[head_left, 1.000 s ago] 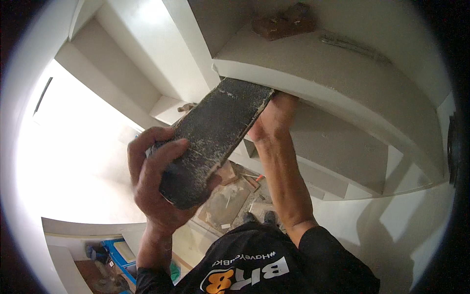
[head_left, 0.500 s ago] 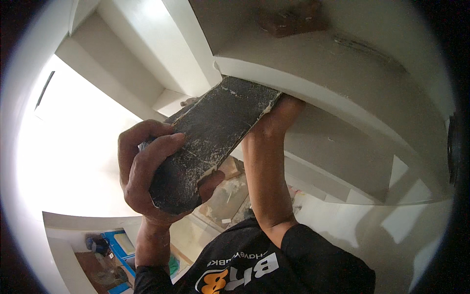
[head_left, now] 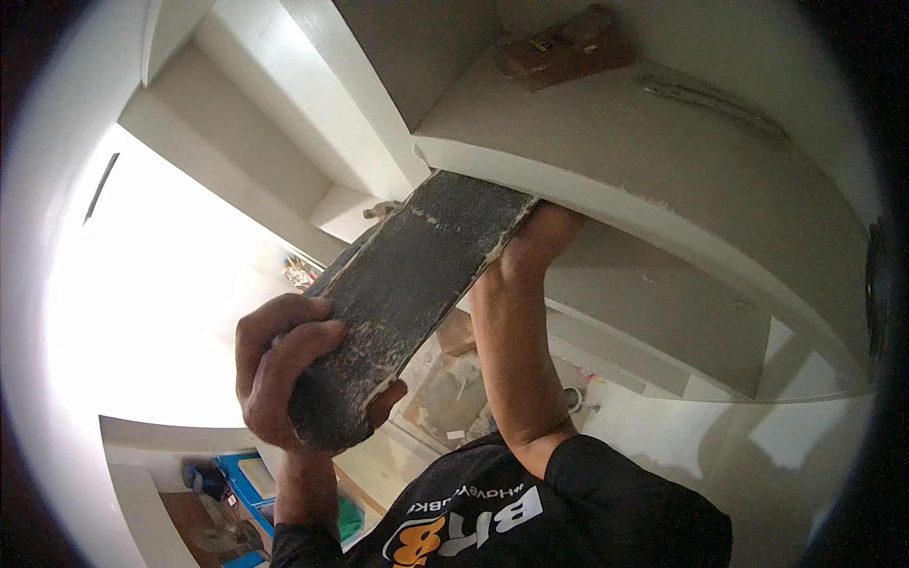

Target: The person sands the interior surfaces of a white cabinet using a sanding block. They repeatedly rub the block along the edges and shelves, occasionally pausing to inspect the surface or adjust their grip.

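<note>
Left hand (head_left: 265, 379) clamped on near end of black board (head_left: 407, 270); right hand (head_left: 552, 227) mostly hidden, cannot tell grip. Board could scrape shelf (head_left: 606, 142) if hold tilts.

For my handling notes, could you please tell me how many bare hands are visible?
2: the left hand grips the lower end of the long, dark, speckled board; the right hand, largely hidden, is near its upper end, by the pale, flat shelf's edge.
</note>
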The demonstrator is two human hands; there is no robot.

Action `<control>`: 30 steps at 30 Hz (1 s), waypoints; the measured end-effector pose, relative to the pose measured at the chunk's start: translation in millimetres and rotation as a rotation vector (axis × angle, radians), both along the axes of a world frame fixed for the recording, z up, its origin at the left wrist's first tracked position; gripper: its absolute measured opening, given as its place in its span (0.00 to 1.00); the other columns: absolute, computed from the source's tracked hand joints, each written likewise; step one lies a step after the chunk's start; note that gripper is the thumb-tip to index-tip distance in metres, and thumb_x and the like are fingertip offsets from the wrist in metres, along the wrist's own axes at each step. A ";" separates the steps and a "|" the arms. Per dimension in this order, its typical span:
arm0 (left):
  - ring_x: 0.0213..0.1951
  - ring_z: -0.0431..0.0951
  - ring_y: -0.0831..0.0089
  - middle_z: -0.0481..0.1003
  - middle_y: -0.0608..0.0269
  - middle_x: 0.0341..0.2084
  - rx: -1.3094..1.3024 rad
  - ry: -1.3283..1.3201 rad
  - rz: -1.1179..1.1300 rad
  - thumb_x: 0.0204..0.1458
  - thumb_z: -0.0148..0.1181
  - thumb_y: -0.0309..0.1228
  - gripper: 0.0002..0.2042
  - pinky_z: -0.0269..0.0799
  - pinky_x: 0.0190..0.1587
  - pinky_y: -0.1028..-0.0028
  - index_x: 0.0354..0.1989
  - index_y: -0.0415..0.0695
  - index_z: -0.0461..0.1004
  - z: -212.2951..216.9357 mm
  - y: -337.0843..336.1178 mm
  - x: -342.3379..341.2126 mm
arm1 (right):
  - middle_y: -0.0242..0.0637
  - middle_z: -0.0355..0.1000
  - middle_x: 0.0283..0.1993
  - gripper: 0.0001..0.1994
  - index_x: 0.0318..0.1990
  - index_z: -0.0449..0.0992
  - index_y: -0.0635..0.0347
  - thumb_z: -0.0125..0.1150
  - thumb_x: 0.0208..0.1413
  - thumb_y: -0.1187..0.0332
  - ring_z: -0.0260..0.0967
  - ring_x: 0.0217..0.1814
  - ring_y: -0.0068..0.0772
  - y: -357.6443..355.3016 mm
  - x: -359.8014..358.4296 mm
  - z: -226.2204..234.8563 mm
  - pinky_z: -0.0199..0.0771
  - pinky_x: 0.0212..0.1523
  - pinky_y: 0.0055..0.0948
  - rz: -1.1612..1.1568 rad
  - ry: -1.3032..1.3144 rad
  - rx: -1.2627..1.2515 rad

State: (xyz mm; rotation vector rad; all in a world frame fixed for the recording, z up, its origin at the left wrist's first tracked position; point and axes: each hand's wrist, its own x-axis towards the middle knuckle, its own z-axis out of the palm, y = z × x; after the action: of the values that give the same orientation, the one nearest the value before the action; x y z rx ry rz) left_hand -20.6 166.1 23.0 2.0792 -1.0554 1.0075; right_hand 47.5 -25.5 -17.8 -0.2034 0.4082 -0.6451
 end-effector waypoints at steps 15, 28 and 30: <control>0.47 0.83 0.61 0.80 0.49 0.45 0.056 0.062 -0.029 0.43 0.81 0.35 0.21 0.81 0.46 0.64 0.44 0.45 0.80 3.8 -13.0 7.6 | 0.55 0.64 0.66 0.31 0.70 0.59 0.64 0.39 0.72 0.48 0.69 0.66 0.47 -0.8 3.0 11.0 0.67 0.70 0.46 -0.023 -0.067 0.250; 0.43 0.81 0.61 0.80 0.52 0.43 0.052 0.083 -0.038 0.38 0.82 0.32 0.22 0.79 0.45 0.62 0.42 0.44 0.80 -5.5 -19.7 17.2 | 0.54 0.66 0.64 0.29 0.69 0.61 0.64 0.42 0.72 0.49 0.68 0.65 0.46 2.2 7.8 22.8 0.65 0.69 0.45 0.004 -0.045 0.267; 0.44 0.82 0.60 0.80 0.52 0.42 0.050 0.076 -0.064 0.37 0.82 0.32 0.22 0.79 0.45 0.62 0.42 0.43 0.81 10.3 -28.6 3.7 | 0.54 0.66 0.64 0.29 0.68 0.61 0.65 0.42 0.72 0.49 0.68 0.65 0.46 -18.5 1.1 26.5 0.65 0.69 0.45 -0.050 -0.036 0.264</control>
State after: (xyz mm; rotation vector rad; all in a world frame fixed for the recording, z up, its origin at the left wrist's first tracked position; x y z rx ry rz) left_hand -17.0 137.5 33.3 2.0920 -1.1119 0.8725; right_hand 48.6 -43.9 8.7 0.0691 0.4605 -0.6360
